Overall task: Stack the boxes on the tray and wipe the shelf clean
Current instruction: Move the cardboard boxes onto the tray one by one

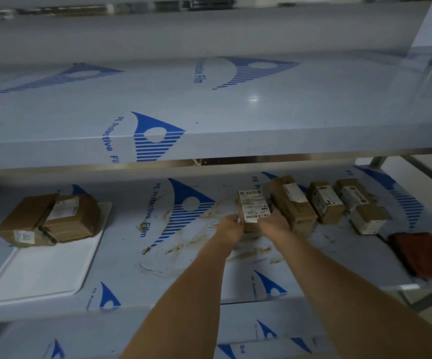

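A small brown box with a white label [254,207] sits on the middle shelf [132,255], gripped from both sides by my left hand [229,228] and my right hand [274,224]. To its right lie three more brown boxes: a long one [294,203], a smaller one [326,202] and a taped pair [361,203]. A white tray [41,270] rests at the shelf's left, with two brown boxes [49,220] at its far end. A red-brown cloth [422,255] lies at the right edge. Brown smears [183,244] stain the shelf around my hands.
The upper shelf [209,112], covered in blue-printed protective film, overhangs the middle shelf and limits headroom. A lower shelf [248,338] shows beneath my forearms. Metal frame legs [417,169] stand at the right.
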